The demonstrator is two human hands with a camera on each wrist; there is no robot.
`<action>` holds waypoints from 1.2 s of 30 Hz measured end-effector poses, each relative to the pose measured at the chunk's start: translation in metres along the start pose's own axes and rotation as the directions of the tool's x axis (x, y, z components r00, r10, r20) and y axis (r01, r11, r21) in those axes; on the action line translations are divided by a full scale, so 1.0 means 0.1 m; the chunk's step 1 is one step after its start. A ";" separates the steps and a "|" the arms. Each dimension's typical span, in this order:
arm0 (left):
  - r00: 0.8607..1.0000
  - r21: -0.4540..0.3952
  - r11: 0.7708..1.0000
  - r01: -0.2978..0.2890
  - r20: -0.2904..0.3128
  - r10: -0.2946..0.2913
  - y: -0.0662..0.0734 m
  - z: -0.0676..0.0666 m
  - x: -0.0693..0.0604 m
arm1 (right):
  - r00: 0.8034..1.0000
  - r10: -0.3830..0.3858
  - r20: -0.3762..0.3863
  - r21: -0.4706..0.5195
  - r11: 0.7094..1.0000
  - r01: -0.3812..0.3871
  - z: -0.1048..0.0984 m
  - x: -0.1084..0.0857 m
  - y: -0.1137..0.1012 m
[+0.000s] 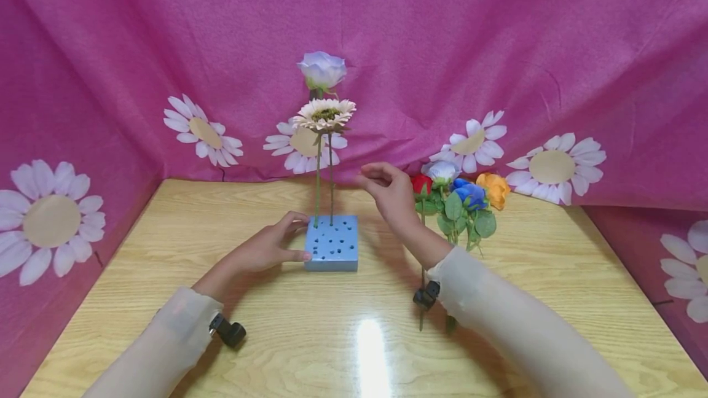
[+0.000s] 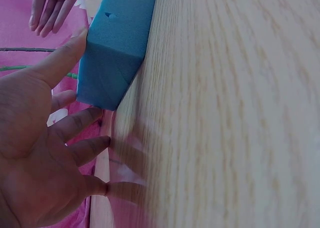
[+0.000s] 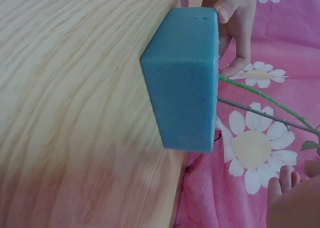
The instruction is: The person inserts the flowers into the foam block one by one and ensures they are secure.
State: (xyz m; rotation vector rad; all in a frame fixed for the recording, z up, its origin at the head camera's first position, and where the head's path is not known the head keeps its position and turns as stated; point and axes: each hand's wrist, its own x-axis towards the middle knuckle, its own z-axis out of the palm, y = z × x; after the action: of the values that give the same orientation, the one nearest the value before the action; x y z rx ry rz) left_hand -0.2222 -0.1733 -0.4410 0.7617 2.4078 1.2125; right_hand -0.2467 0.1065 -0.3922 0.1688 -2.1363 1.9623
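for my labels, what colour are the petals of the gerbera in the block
The gerbera petals are pale cream, clearest in head view.

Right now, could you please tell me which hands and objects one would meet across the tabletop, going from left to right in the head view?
Left hand, blue block, right hand, red flower, white flower, blue flower, orange flower.
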 end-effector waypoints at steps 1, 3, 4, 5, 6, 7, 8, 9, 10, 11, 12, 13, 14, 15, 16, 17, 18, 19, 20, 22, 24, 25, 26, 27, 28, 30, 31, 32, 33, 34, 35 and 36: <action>1.000 -0.001 1.000 -0.001 0.001 0.001 0.00 0.00 0.00 | 1.000 0.004 0.000 -0.004 1.000 -0.004 -0.02 0.00 0.00; 1.000 -0.002 1.000 -0.002 0.002 0.002 0.00 0.00 0.00 | 1.000 0.015 -0.001 -0.004 1.000 -0.015 -0.06 -0.01 0.01; 1.000 -0.002 1.000 -0.003 0.001 0.003 0.00 0.00 0.00 | 1.000 0.021 -0.003 -0.002 1.000 -0.021 -0.08 -0.01 0.02; 1.000 -0.003 1.000 -0.003 0.001 0.003 0.00 0.00 0.00 | 1.000 0.025 -0.002 -0.002 1.000 -0.025 -0.10 -0.02 0.03; 1.000 -0.004 1.000 -0.003 0.000 0.003 0.00 0.00 0.00 | 1.000 0.028 -0.002 0.001 1.000 -0.028 -0.11 -0.02 0.03; 1.000 -0.005 1.000 -0.003 0.000 0.003 0.00 0.00 0.00 | 1.000 0.030 -0.004 0.001 1.000 -0.030 -0.13 -0.02 0.03; 1.000 -0.006 1.000 -0.002 -0.001 0.002 0.00 0.00 -0.01 | 0.999 0.032 -0.004 0.000 0.999 -0.032 -0.14 -0.03 0.04; 1.000 -0.008 1.000 -0.001 -0.001 0.001 0.00 0.00 -0.01 | 0.999 0.032 -0.004 -0.005 0.999 -0.032 -0.16 -0.03 0.04; 1.000 -0.010 1.000 -0.001 -0.001 0.001 0.00 0.00 -0.01 | 0.999 0.033 -0.003 -0.004 0.999 -0.033 -0.17 -0.04 0.04; 1.000 -0.012 1.000 0.000 0.000 0.000 0.01 0.00 -0.01 | 0.999 0.034 -0.003 -0.009 0.999 -0.034 -0.19 -0.04 0.05; 1.000 -0.015 1.000 0.000 0.000 0.000 0.01 0.00 -0.01 | 0.999 0.035 -0.004 -0.011 0.999 -0.035 -0.20 -0.05 0.06; 1.000 -0.016 1.000 0.000 0.001 0.000 0.01 0.00 -0.01 | 0.999 0.036 -0.004 -0.018 0.999 -0.036 -0.22 -0.05 0.07; 1.000 -0.016 1.000 0.000 0.002 0.001 0.01 0.00 -0.01 | 0.999 0.037 -0.006 -0.026 0.999 -0.037 -0.23 -0.06 0.08; 1.000 -0.017 1.000 0.000 0.003 0.000 0.01 0.00 -0.01 | 0.999 0.039 -0.007 -0.031 0.999 -0.039 -0.25 -0.06 0.08; 1.000 -0.015 1.000 -0.001 0.004 0.001 0.01 0.00 -0.01 | 0.999 0.040 -0.008 -0.036 0.999 -0.041 -0.27 -0.07 0.09; 1.000 -0.013 1.000 -0.002 0.004 0.002 0.00 0.00 0.00 | 0.999 0.040 -0.007 -0.042 0.998 -0.040 -0.29 -0.07 0.10; 1.000 -0.010 1.000 -0.003 0.004 0.003 0.00 0.00 0.00 | 0.999 0.038 -0.005 -0.046 0.998 -0.038 -0.30 -0.08 0.11; 1.000 -0.008 1.000 -0.001 0.003 0.001 0.00 0.00 0.00 | 0.999 0.039 -0.003 -0.053 0.998 -0.039 -0.32 -0.08 0.12; 1.000 -0.006 1.000 -0.003 0.004 0.003 0.00 0.00 0.00 | 0.999 0.040 0.000 -0.054 0.998 -0.040 -0.34 -0.09 0.13; 1.000 -0.004 1.000 -0.006 0.003 0.006 0.00 0.00 -0.01 | 0.999 0.046 0.005 -0.061 0.997 -0.045 -0.37 -0.10 0.14; 1.000 -0.004 1.000 -0.006 0.003 0.006 0.00 0.00 -0.01 | 0.999 0.054 0.004 -0.066 0.996 -0.054 -0.41 -0.12 0.15; 1.000 -0.005 1.000 -0.005 0.003 0.005 0.01 0.00 -0.01 | 0.998 0.060 0.003 -0.071 0.996 -0.060 -0.42 -0.13 0.15; 1.000 -0.003 1.000 -0.006 0.003 0.006 0.01 0.00 -0.01 | 0.998 0.066 0.001 -0.071 0.995 -0.066 -0.44 -0.14 0.16; 1.000 -0.001 1.000 -0.005 0.003 0.005 0.02 0.00 -0.01 | 0.997 0.072 0.000 -0.072 0.995 -0.072 -0.46 -0.15 0.16; 1.000 0.001 1.000 -0.005 0.002 0.005 0.02 0.00 -0.01 | 0.997 0.077 0.001 -0.073 0.994 -0.077 -0.47 -0.17 0.16; 1.000 0.002 1.000 0.005 0.001 -0.005 0.02 0.00 -0.01 | 0.996 0.089 0.000 -0.075 0.993 -0.089 -0.50 -0.19 0.18; 1.000 0.002 1.000 0.009 0.002 -0.009 0.02 0.00 -0.01 | 0.996 0.094 0.002 -0.077 0.993 -0.094 -0.52 -0.20 0.18; 1.000 0.003 1.000 0.012 0.002 -0.012 0.02 0.00 -0.01 | 0.995 0.101 0.003 -0.076 0.992 -0.100 -0.54 -0.21 0.19; 1.000 0.001 1.000 0.015 0.003 -0.015 0.02 0.00 -0.01 | 0.994 0.107 0.003 -0.077 0.991 -0.107 -0.56 -0.23 0.19; 1.000 0.000 1.000 0.015 0.003 -0.015 0.01 0.00 -0.01 | 0.994 0.111 -0.001 -0.079 0.991 -0.111 -0.57 -0.24 0.20; 1.000 -0.002 1.000 0.021 0.003 -0.021 0.02 0.01 -0.01 | 0.993 0.116 -0.003 -0.078 0.990 -0.116 -0.59 -0.25 0.22; 1.000 -0.001 1.000 0.018 0.003 -0.018 0.02 0.00 -0.01 | 0.993 0.121 -0.003 -0.076 0.990 -0.121 -0.60 -0.26 0.22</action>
State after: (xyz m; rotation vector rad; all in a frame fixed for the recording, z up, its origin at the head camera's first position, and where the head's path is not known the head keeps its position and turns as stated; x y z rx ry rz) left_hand -0.2205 -0.1725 -0.4392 0.7397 2.4059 1.2048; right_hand -0.2214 0.1666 -0.4159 0.0281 -2.2676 1.9413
